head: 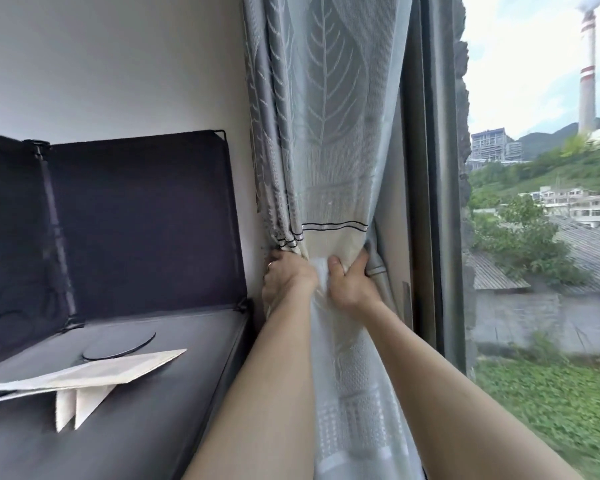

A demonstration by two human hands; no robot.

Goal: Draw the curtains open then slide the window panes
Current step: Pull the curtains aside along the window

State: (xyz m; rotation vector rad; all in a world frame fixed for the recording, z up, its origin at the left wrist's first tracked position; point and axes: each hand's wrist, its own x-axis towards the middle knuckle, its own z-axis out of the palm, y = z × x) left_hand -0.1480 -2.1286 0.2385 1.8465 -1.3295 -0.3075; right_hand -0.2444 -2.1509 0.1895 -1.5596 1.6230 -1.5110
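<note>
Your left hand [284,278] is closed around the gathered curtain [326,133] on its wall side, fingers wrapped behind the folds, with a ring showing on one finger. Your right hand [350,282] clamps the same bundle from the window side, thumb pressed into the cream band at the front and fingers curled around the back. Both hands sit at the same height, close together, with a strip of white fabric bunched between them.

The curtain hangs bunched into a narrow column against the corner where the white wall [118,64] meets the window frame [430,168]. It is grey with a pale leaf pattern, a cream band edged by dark lines just above your hands, and a lighter sheer part falling between your forearms.

To the right of the frame the window pane [541,237] shows a green slope, low buildings and a tall chimney with red bands [587,71]. You cannot tell from here whether the pane is slid open or shut.

On your left a dark cushioned seat [101,410] runs along the wall, with padded back panels [142,220] standing upright behind it. A folded paper bag [84,375] lies flat on the seat, partly over a dark round disc [118,344].
</note>
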